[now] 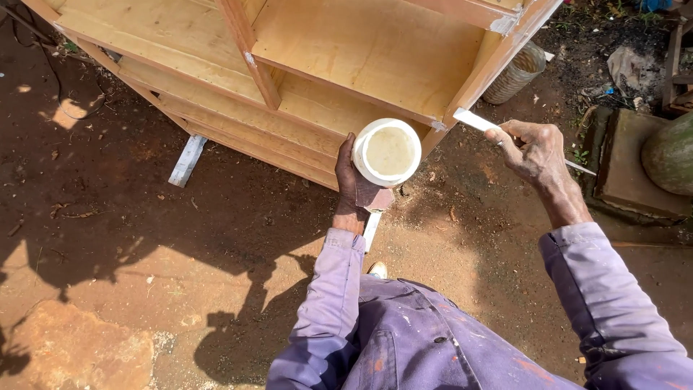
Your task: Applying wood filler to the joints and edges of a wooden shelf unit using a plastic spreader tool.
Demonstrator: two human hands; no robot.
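Bare reddish earth (144,238) makes up the ground, lit in patches and crossed by dark shadows at the near left. Open ground is seen to the near left and between the two purple sleeves.

Near the centre, a round white tub (388,152) of pale paste is gripped by the left hand (355,180), fingers wrapped around its side; a small pinkish block is also pressed under the same hand. The tub is held just in front of the cabinet's near edge.

To the right, a flat white blade (476,120) is pinched in the right hand (534,152), its tip lying at the right corner of the wooden cabinet (361,50).

The cabinet is laid across the far half of the view, its open compartments facing up, split by a slanted divider. A pale strip (188,159) juts from under its left edge onto the earth.

Farther right, a woven basket (516,72) stands just beside the cabinet's corner, and a dark slab (628,159) lies at the far right with litter around it.
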